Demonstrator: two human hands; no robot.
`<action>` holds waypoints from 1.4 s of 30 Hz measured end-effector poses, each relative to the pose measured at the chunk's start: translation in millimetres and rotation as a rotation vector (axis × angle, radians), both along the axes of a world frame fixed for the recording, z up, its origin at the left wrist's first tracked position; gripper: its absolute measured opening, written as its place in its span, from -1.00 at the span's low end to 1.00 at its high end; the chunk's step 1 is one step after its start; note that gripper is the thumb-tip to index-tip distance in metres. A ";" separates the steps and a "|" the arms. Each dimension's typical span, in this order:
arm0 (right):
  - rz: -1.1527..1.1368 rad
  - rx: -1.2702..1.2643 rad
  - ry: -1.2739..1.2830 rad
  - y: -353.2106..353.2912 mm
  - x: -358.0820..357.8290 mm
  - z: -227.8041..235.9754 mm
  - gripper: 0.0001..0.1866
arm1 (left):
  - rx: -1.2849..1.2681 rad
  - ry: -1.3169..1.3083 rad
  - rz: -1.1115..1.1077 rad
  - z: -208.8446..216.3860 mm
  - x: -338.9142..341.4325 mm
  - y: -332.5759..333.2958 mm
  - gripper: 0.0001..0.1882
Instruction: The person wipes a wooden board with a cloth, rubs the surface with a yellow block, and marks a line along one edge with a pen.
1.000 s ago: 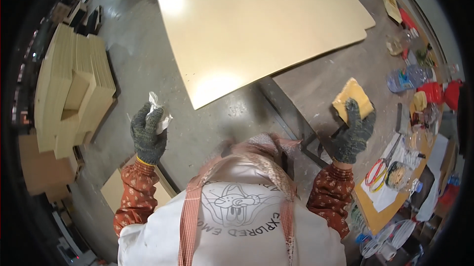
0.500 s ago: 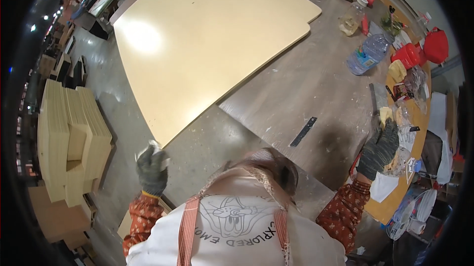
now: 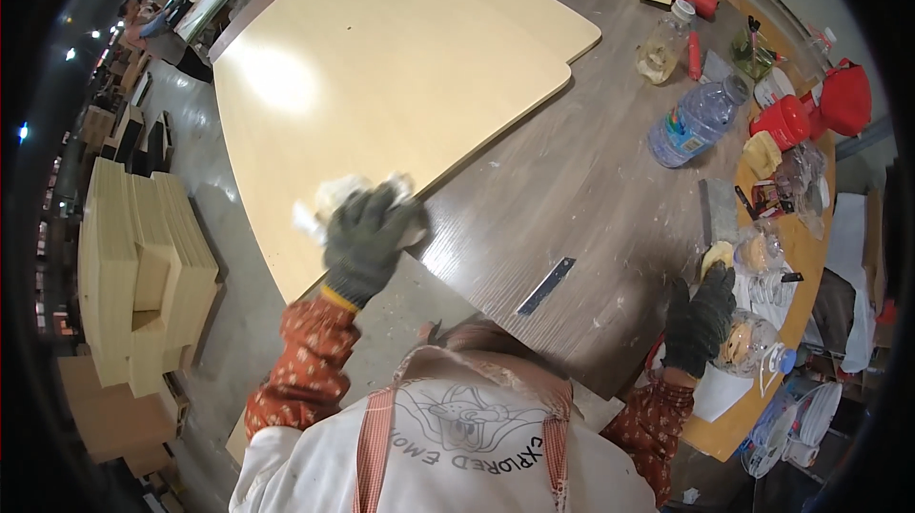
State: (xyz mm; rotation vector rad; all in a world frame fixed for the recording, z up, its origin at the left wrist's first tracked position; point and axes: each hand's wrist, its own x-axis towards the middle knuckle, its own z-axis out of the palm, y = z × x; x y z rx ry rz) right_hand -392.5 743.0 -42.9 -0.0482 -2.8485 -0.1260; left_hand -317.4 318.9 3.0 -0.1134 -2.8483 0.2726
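A large pale-yellow panel [image 3: 400, 65] with curved edges and a notched right corner lies over the worktable, its near-left part jutting past the table edge. My left hand [image 3: 367, 235], in a dark grey glove, is closed on a crumpled white rag [image 3: 335, 197] at the panel's near edge. My right hand [image 3: 701, 322], gloved the same way, is at the right side of the table. Its fingers are closed around a small yellow sponge [image 3: 717, 256], partly hidden by the glove. Just beyond the sponge lies a grey block [image 3: 718, 211].
A dark flat strip [image 3: 546, 286] lies on the wood-grain tabletop [image 3: 505, 218]. Along the right stand a large clear bottle [image 3: 698, 122], a smaller jar [image 3: 664, 44] and a red container [image 3: 783, 122]. Stacked boards [image 3: 143, 275] stand on the floor at left; another person [image 3: 167, 37] is far left.
My left hand has swung up and right with the rag, from the panel's near corner to its near-right edge. My right hand has drawn slightly nearer with the sponge. The view has shifted a little.
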 end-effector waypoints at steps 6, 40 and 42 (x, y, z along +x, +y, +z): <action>-0.002 -0.024 0.242 9.7 -8.9 -9.7 -0.52 | 0.073 -0.072 0.271 15.3 113.6 -37.7 -0.60; 0.732 -0.079 0.201 -192.5 -145.1 29.4 -0.50 | 0.504 0.119 -0.296 29.2 -44.7 -91.1 -0.58; 0.748 -0.218 0.274 -189.0 -151.6 31.6 -0.48 | 0.461 0.083 -0.321 27.9 -46.9 -92.3 -0.56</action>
